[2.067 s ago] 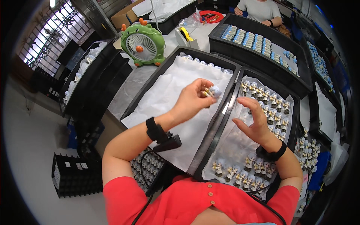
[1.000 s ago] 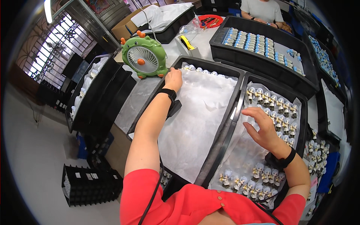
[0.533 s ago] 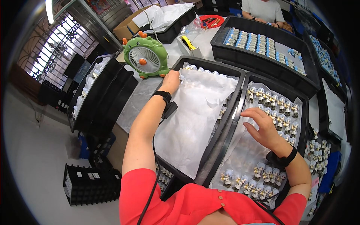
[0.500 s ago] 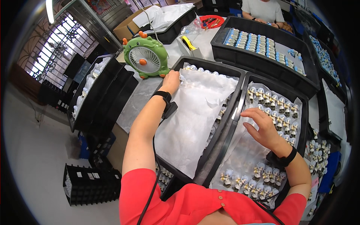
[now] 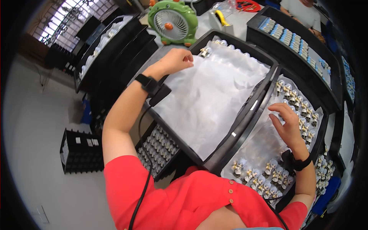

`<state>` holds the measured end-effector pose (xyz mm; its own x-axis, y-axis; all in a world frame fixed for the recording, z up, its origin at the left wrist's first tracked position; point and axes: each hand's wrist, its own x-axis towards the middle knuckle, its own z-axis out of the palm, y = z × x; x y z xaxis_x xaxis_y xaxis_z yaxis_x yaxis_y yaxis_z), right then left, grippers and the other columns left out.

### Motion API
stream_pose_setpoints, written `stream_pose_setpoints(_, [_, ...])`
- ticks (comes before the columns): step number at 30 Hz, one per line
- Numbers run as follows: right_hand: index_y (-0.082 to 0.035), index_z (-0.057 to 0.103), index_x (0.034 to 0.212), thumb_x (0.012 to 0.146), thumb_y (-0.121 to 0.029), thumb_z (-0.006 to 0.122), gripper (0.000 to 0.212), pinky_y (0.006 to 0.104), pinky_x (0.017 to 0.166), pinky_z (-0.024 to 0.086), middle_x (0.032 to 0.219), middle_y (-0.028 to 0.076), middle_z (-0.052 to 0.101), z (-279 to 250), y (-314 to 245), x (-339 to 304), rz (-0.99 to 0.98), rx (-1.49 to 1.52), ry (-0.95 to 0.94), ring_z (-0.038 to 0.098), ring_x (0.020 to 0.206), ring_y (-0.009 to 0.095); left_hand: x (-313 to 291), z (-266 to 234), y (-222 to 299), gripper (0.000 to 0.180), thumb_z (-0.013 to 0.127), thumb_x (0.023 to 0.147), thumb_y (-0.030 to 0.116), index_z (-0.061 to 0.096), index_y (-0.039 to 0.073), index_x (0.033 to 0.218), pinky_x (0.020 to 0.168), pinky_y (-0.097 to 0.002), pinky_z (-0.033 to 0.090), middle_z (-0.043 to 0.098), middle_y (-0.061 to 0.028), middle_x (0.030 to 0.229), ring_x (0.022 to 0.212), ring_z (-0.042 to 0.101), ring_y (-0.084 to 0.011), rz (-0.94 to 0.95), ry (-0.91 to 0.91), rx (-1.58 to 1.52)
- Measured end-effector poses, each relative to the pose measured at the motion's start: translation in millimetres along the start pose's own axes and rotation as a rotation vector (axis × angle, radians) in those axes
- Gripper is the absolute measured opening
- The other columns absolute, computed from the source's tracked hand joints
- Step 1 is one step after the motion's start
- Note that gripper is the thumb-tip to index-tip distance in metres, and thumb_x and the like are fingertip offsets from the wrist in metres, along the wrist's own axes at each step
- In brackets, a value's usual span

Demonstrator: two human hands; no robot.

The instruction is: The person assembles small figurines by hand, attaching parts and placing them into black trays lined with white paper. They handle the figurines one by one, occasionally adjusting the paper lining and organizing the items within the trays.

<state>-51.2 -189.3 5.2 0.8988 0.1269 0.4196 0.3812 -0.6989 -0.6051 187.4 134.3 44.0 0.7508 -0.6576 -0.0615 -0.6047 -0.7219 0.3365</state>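
Observation:
A thin white sheet lies over the left black tray. My left hand is at the sheet's far left edge, its thumb and fingers curled together in a pinch on it. Just beyond those fingertips, a small pale-haired figurine shows uncovered, with more heads along the tray's far side. My right hand hovers over the right black tray, thumb and fingers apart, holding nothing. Rows of similar figurines stand beside and under it, and a near group lies on translucent sheeting.
A green fan stands behind the left tray, with a tape dispenser to its right. Another tray of blue-and-white pieces sits far right, near a co-worker. Stacked trays stand left; a lower figurine tray is beneath.
The white sheet now covers figurines that showed along the left tray's right side. My left hand has moved away from the far corner figurine; my right stays open above its tray. The view has shifted.

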Motion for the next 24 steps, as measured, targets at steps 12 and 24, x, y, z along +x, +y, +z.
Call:
stream_pose_setpoints(12, [-0.002, 0.062, 0.088, 0.074, 0.003, 0.064, 0.015, 0.0302, 0.069, 0.047, 0.084, 0.011, 0.062, 12, -20, 4, -0.085, 0.000, -0.103, 0.061, 0.079, 0.025, -108, 39, -26, 0.032, 0.067, 0.073, 0.033, 0.066, 0.009, 0.095, 0.070, -0.0360, 0.047, 0.064, -0.0146, 0.082, 0.080, 0.061, -0.0291, -0.121, -0.522, 0.055])
stream_pose_setpoints(24, [-0.002, 0.062, 0.089, 0.075, -0.001, 0.065, 0.014, 0.0323, 0.071, 0.047, 0.086, 0.010, 0.062, 9, -43, 8, -0.149, 0.015, -0.223, 0.060, 0.081, 0.026, -111, 37, -25, 0.036, 0.069, 0.069, 0.034, 0.065, 0.008, 0.092, 0.072, -0.0362, 0.047, 0.065, -0.0149, 0.082, 0.081, 0.062, -0.0293, -0.185, -0.557, 0.111])
